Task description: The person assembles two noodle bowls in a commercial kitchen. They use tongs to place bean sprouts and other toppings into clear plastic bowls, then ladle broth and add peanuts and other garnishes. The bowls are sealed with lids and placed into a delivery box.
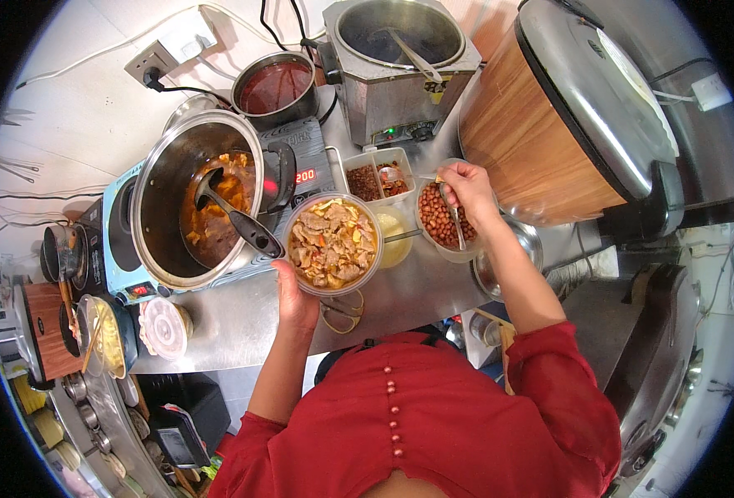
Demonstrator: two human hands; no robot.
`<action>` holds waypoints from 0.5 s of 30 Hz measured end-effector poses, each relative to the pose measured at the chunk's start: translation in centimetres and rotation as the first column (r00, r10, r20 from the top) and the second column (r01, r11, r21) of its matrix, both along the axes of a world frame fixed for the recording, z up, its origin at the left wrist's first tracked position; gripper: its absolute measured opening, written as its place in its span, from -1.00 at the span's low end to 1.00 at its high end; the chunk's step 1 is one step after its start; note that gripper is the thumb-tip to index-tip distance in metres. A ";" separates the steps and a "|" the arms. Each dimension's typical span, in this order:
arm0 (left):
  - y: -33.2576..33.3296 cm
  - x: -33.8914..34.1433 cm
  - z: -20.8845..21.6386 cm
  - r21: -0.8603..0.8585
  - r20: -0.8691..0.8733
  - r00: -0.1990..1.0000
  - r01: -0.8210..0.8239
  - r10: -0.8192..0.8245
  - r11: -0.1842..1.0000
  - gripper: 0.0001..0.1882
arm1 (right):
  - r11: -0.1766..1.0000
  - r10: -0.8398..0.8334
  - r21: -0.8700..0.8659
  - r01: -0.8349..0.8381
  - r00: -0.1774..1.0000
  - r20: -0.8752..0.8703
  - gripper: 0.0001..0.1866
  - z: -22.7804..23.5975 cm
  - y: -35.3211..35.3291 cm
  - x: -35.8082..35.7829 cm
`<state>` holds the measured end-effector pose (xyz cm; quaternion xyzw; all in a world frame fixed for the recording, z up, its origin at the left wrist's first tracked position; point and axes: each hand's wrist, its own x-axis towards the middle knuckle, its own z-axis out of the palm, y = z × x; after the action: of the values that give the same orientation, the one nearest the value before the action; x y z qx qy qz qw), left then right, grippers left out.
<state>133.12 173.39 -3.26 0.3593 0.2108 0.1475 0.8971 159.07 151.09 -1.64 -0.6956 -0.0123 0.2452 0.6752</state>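
Observation:
My left hand [298,300] holds a round clear plastic bowl [334,292] from its near left side, thumb at the rim. Sliced meat [330,242] in broth fills it. Over on the right, my right hand [470,192] pinches the handle of a metal spoon [454,217]. The spoon's lower end rests among reddish peanuts [433,214] in a plastic tub [456,256]. Between the bowl and the tub sits a container of pale yellow stuff [397,251] with a utensil handle across it. Behind stands a divided box [370,155] with dark crumbs and red flakes.
On the left, a deep steel pot [153,220] with a black ladle [255,232] stands on a cooker. A pot of red liquid [276,86], a steel heated pot [400,100] and a wood-patterned cooker [524,124] line the back. A lidded tub [166,329] sits front left.

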 end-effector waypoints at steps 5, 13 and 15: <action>-0.2 0.5 -0.2 -0.032 -0.019 1.000 0.023 -0.023 0.999 -0.09 | 0.996 0.029 0.079 -0.030 0.999 0.018 -0.82 4.3 -0.9 -1.9; -0.7 1.8 -0.4 -0.048 0.021 0.999 0.038 -0.037 0.998 -0.21 | 0.965 0.257 -0.211 -0.158 0.740 0.622 -0.97 8.6 0.6 -8.9; -0.7 1.8 -0.4 -0.064 -0.025 1.000 0.015 -0.017 0.998 -0.21 | 0.954 0.279 -0.293 -0.055 0.514 0.811 -0.95 8.9 0.3 -9.3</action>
<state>134.96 172.73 -3.68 0.3339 0.2241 0.1288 0.9065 149.77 151.36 7.28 -0.7953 -0.3760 -0.0578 0.4720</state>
